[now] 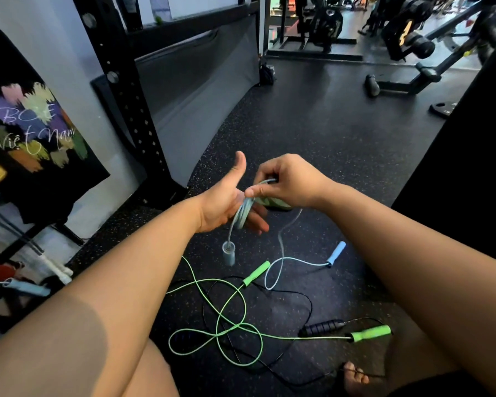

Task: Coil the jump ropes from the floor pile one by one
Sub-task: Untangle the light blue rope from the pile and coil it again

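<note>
Left hand, centre of frame: thumb up, palm showing, fingers straight. I read its grip as spread. The pale blue jump rope is wound in several turns round those fingers. One pale blue foam handle hangs below the hand on a short length of cord.

Right hand, just right of the left and touching the coil: grip pressed together, thumb and forefinger pinching the blue cord at the top of the turns. From under this hand the cord drops slack to the black speckled rubber floor, makes one loop and ends at the second blue handle, which lies right of centre.

Lower centre, on the floor: bright green jump rope in loose crossing loops, one handle beside the blue loop, the other at lower right. A thin black jump rope runs tangled through it; its ribbed handle lies just beside the lower-right green handle.

Upper left I note a black perforated steel upright.
</note>
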The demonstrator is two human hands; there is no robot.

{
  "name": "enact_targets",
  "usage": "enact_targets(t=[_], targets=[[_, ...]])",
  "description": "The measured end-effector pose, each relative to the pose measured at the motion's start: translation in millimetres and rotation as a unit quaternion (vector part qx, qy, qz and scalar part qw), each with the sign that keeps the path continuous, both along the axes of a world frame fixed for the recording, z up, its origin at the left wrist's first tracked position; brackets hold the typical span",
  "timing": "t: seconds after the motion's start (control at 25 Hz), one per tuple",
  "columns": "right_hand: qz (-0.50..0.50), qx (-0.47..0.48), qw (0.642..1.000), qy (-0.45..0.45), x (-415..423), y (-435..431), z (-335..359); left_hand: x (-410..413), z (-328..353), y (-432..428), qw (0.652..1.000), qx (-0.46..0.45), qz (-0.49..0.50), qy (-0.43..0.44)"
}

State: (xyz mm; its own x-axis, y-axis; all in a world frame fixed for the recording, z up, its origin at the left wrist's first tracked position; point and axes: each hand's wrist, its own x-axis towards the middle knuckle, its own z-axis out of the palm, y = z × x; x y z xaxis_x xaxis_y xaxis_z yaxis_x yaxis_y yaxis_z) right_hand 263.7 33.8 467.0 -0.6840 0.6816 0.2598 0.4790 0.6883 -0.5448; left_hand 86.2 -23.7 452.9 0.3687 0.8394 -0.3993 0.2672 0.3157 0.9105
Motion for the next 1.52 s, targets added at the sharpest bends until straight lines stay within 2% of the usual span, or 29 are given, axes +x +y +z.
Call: enact_targets(t=[0.12, 0.24, 0.36, 0.44, 0.52, 0.64, 0.72, 0.8, 0.92, 0.96, 1.04, 1.16, 1.24, 1.52], targets=[[-0.003, -0.059, 0.997, 0.059, 2, 8, -17, -5, 0, 2, 0.997, -0.041, -0.036, -0.059], [-0.032, -0.115, 0.988, 0.099, 2, 12, -41, -7, 6, 0, 0.987, -0.042, -0.053, -0.143], [-0.073, -0.184, 0.972, 0.124, -1, 11, -63, -13, 11, -2, 0.968, -0.013, 0.029, -0.249], [-0.073, -0.217, 0.962, 0.149, -4, 7, -72, -18, 15, -1, 0.938, -0.004, 0.08, -0.338], [-0.057, -0.239, 0.959, 0.138, -8, 3, -76, -22, 16, 0, 0.905, 0.017, 0.13, -0.405], [-0.038, -0.286, 0.957, 0.029, -11, -3, -82, -25, 17, 2, 0.878, 0.073, 0.194, -0.432], [-0.026, -0.34, 0.938, -0.064, -8, -6, -79, -27, 16, 6, 0.873, 0.091, 0.232, -0.419], [-0.026, -0.36, 0.926, -0.113, -6, -10, -67, -30, 12, 11, 0.883, 0.104, 0.271, -0.369], [-0.014, -0.239, 0.96, -0.144, -5, -10, -42, -30, 2, 17, 0.92, 0.122, 0.291, -0.235], [-0.005, -0.193, 0.971, -0.138, -5, -9, -35, -29, -2, 18, 0.932, 0.117, 0.283, -0.192], [0.012, -0.161, 0.982, -0.098, -5, -9, -25, -25, -13, 18, 0.957, 0.09, 0.243, -0.128], [0.02, -0.107, 0.992, -0.067, 0, -10, -19, -13, -27, 12, 0.991, 0.049, 0.096, -0.076], [0.001, -0.079, 0.996, -0.033, 5, -7, -25, -4, -33, 6, 0.995, 0.037, 0.035, -0.08], [0.02, -0.112, 0.989, 0.097, 8, 15, -64, -2, -52, 11, 0.995, -0.043, -0.001, -0.09]])
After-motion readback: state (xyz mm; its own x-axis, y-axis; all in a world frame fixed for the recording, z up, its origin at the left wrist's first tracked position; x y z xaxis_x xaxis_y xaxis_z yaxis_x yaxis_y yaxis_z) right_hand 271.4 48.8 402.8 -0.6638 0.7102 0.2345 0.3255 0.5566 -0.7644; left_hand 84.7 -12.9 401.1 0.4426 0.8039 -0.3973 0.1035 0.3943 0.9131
